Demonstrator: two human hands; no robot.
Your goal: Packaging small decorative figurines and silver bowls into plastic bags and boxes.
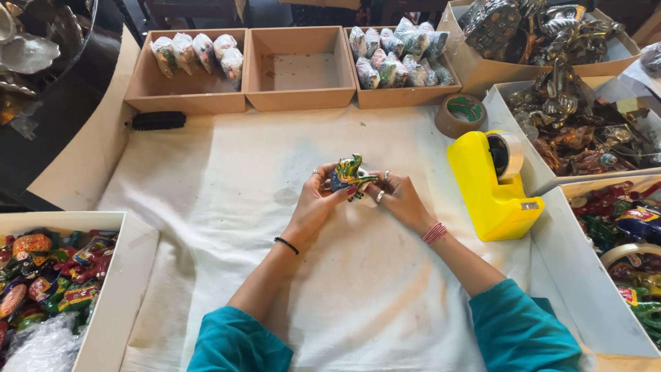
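Hands [358,196] grip painted figurine [350,176] mid-cloth [227,172]; boxes [299,69] ring edges.

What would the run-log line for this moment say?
left hand: holds painted figurine | right hand: holds same figurine | place: above white cloth | nearby: yellow tape dispenser

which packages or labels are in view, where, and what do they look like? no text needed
Wrapped bundles: left brown tray at the far edge, clear film over multicoloured pieces.
Wrapped bundles: third brown tray, piled, same clear film.
Tape roll: beside that tray, brown ring with a green core label.
Tape dispenser: right of the hands, yellow, holding a clear roll.
Bubble wrap: in the near-left box, crumpled, clear.
No signs or screens.
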